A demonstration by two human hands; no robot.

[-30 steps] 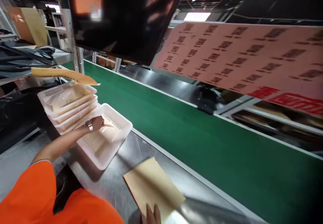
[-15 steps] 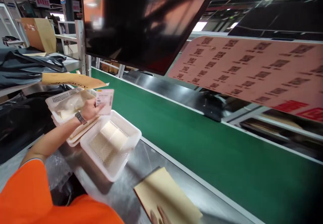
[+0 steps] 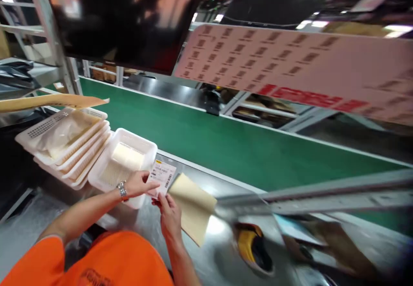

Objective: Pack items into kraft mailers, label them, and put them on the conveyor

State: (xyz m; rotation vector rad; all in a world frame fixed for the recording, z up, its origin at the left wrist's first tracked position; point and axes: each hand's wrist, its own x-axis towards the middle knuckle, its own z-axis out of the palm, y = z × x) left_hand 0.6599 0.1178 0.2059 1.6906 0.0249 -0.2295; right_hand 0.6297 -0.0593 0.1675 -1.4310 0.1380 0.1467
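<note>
A white printed shipping label (image 3: 163, 174) is held between both hands over the metal bench. My left hand (image 3: 138, 184), with a metal watch on the wrist, pinches its left side. Fingers of my right hand (image 3: 171, 217) are closed on the label's lower edge. Just right of the label, a tan padded envelope (image 3: 193, 206) lies flat on the bench. Behind my left hand stands a white plastic basket (image 3: 93, 175) with a pale flat packet (image 3: 127, 156) inside.
Stacked white baskets (image 3: 69, 159) stand at the left, plastic-wrapped contents in the top one. A green conveyor belt (image 3: 226, 142) runs behind the bench. A yellow and black device (image 3: 251, 247), blurred, is at the right. A monitor (image 3: 122, 23) and a pink code board (image 3: 258, 62) hang above.
My left hand has brought the label from the baskets rightward to near the envelope. My right hand has left the envelope and now grips the label too. The view has swung right.
</note>
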